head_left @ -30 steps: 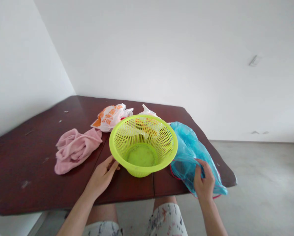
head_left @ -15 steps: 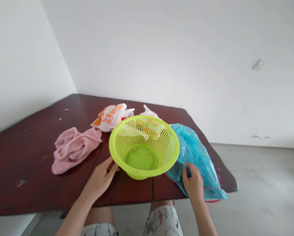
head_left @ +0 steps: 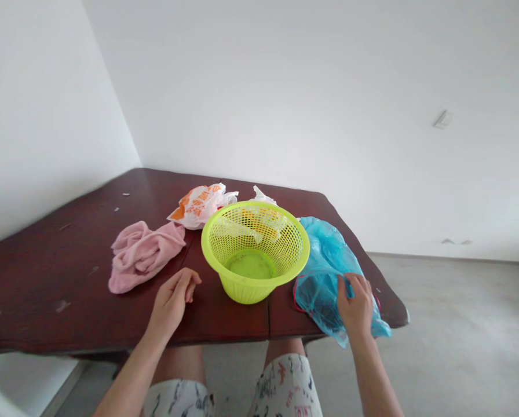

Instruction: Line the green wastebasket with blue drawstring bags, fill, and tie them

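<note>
A lime-green plastic basket (head_left: 246, 292) with holed sides stands upright in the middle of the table, with nothing visible inside. Left of it, my left hand (head_left: 176, 292) hovers over the table edge area, apart from the basket, fingers curled together and holding nothing. My right hand (head_left: 355, 301) pinches the upper layer of a translucent blue plastic bag (head_left: 329, 246) and lifts it a little. The bag has red drawstrings and its mouth side faces me, hanging partly over the table's front edge. My fingertips are partly hidden by the hand itself.
A crumpled pink cloth (head_left: 144, 252) lies on the dark red table (head_left: 81, 260) at left. Behind the basket are a white bag with orange print (head_left: 201, 204) and another white bag (head_left: 263, 196), partly hidden. White walls (head_left: 285, 92) border the table behind and at left.
My left hand has let go of the basket rim and drawn back to the left. My right hand has raised the bag's layer, spreading its near part.
</note>
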Available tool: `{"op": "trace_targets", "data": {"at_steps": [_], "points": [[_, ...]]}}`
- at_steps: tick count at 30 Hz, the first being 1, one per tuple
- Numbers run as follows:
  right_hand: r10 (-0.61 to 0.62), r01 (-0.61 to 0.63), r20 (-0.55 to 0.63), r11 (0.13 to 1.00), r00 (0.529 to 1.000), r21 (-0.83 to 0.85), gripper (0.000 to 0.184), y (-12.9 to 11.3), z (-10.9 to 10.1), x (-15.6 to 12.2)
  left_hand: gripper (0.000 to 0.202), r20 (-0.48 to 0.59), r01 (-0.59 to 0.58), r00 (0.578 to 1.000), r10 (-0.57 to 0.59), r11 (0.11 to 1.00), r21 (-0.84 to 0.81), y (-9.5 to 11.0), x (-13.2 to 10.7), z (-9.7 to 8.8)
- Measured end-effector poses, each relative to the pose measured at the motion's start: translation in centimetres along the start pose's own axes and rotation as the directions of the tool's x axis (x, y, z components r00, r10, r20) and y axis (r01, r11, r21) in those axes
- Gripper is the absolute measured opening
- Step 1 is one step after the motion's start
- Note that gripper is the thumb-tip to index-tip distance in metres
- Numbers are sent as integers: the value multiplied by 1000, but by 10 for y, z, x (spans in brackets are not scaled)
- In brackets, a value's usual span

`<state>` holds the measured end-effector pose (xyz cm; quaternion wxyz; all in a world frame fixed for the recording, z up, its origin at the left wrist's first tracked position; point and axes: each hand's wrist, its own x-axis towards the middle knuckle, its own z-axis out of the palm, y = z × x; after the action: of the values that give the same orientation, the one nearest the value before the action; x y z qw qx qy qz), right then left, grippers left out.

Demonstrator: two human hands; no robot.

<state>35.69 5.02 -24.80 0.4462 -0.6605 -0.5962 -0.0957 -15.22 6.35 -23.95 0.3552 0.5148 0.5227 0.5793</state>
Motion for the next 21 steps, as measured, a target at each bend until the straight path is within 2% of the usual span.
{"op": "trace_targets", "data": {"at_steps": [3, 6, 8, 10, 13, 15, 17, 19, 21], "points": [[214, -217, 64, 975, 975, 47, 45, 26, -28, 60, 62, 81, 29, 996, -32, 999, 42, -3, 5, 0], [333, -333, 23, 936, 943, 113, 61, 54, -62, 119, 69, 93, 35, 995, -40, 998, 61, -4, 7, 2], [367, -361, -2, 917, 930, 169, 66, 64, -87, 147, 72, 85, 37, 995, -41, 998, 52, -5, 7, 3], [358, -358, 41, 907, 933, 220, 66, 68, -112, 163, 72, 77, 40, 996, -43, 999, 34, -7, 6, 4], [302, -374, 252, 871, 919, 319, 76, 69, -138, 173, 69, 69, 51, 996, -52, 999, 18, -10, 5, 3], [302, -428, 374, 844, 877, 322, 95, 71, -140, 178, 68, 74, 57, 996, -58, 998, 16, -11, 5, 4], [358, -450, 378, 873, 854, 188, 104, 75, -127, 183, 68, 85, 61, 994, -63, 998, 21, -12, 5, 4], [402, -421, 311, 907, 861, -6, 97, 81, -100, 181, 67, 93, 62, 994, -65, 998, 32, -12, 5, 4], [396, -381, 303, 918, 867, -109, 80, 85, -67, 172, 66, 101, 59, 993, -63, 997, 48, -13, 5, 4]]}}
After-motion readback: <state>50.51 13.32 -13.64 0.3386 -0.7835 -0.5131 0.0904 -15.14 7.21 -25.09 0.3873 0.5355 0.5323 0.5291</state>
